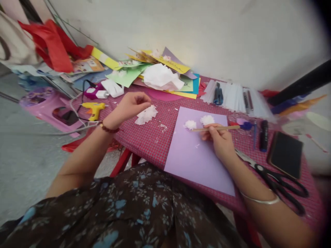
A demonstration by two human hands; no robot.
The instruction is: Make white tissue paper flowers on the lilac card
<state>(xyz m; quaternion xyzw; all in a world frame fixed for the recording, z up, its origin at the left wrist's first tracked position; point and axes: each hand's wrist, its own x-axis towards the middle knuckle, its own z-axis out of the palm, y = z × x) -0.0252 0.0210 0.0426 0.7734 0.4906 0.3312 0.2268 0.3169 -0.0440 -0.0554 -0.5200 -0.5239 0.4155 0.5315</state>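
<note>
A red-checked cloth table (150,137) carried a lilac paper sheet (196,158). At the sheet's far end, the right hand (219,141) clamped its fingers on a thin wooden stick (217,128) beside two white tissue pompoms (190,124). Left of the sheet, the left hand (130,105) hovered, fingertips pinched together, above a white tissue flower (146,114).

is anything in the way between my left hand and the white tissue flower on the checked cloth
Nothing visible. The left hand hovers just left of the flat white tissue-paper flower, and only bare red checked tablecloth lies between them. The yellow glue gun sits on the hand's far side.
</note>
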